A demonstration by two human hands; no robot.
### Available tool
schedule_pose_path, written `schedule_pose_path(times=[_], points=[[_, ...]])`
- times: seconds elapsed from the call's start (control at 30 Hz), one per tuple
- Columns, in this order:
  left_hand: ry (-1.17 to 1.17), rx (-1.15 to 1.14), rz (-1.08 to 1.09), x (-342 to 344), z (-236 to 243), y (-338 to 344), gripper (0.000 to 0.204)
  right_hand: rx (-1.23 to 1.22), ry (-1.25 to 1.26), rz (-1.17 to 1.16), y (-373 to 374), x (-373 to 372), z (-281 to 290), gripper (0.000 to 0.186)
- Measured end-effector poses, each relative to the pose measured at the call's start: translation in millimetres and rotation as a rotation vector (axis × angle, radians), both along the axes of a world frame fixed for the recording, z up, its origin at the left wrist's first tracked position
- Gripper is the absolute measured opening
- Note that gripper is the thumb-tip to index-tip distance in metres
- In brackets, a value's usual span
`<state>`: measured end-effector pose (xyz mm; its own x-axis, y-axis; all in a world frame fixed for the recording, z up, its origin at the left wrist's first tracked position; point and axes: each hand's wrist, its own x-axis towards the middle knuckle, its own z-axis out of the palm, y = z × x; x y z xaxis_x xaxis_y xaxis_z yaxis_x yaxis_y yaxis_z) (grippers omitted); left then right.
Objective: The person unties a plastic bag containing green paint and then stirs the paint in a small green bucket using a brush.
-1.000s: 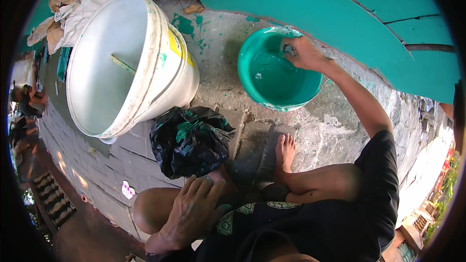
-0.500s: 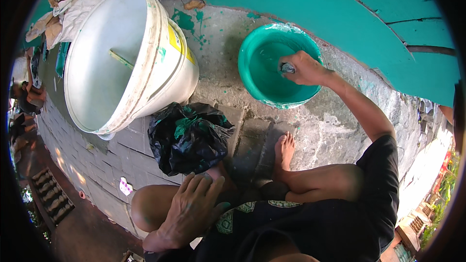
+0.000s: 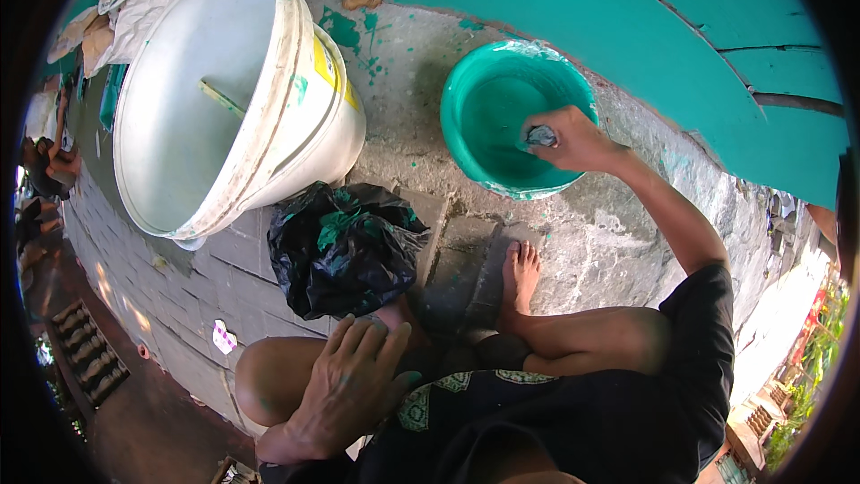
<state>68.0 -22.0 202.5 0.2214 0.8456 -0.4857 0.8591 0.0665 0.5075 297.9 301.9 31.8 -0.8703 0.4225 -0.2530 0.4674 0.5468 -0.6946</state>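
My right hand [image 3: 573, 138] reaches over the rim of a green basin [image 3: 455, 116] and is closed round a tool whose grey, paint-marked handle end [image 3: 541, 135] pokes out of the fist. Its lower part is hidden, so I cannot tell its kind. Green paint [image 3: 498, 112] covers the basin's bottom, and a whitish crust lines the far rim. Over my bent left knee lies my left hand [image 3: 345, 385], open and holding nothing, its fingers stretched forward and a green smear on the thumb. Just beyond its fingertips rests a crumpled black plastic bag [image 3: 349, 260] with green paint on it.
A big white bucket [image 3: 318, 125] of pale liquid, with a stick [image 3: 221, 98] in it, stands at the left. Crumpled paper [image 3: 152, 0] lies behind it. A green-painted wall [image 3: 573, 9] runs along the far side. My bare foot [image 3: 520, 278] stands near the basin. Another person [image 3: 49, 166] is at the far left.
My right hand has shifted slightly right and nearer within the basin, with the tool still in its grip. My left hand stays on the knee. The whole view has tilted a little.
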Motion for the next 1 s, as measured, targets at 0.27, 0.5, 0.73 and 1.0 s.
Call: schedule_pose_path(times=[0.27, 0.5, 0.73, 1.0], points=[[-0.022, 0.038, 0.016, -3, 0, 3, 0.058, -0.071, 0.115, -0.321, 14, 30, 22, 0.02], [-0.028, 0.015, 0.033, -3, 1, 4, 0.06, -0.113, 0.263, -0.493, 11, 63, 45, 0.023], [-0.037, 0.007, 0.048, -3, 2, 5, 0.059, -0.243, 0.373, -0.624, 16, 84, 51, 0.021], [-0.06, 0.022, 0.056, -1, 0, 5, 0.059, 0.232, 0.205, -0.224, -4, 41, 11, 0.025]])
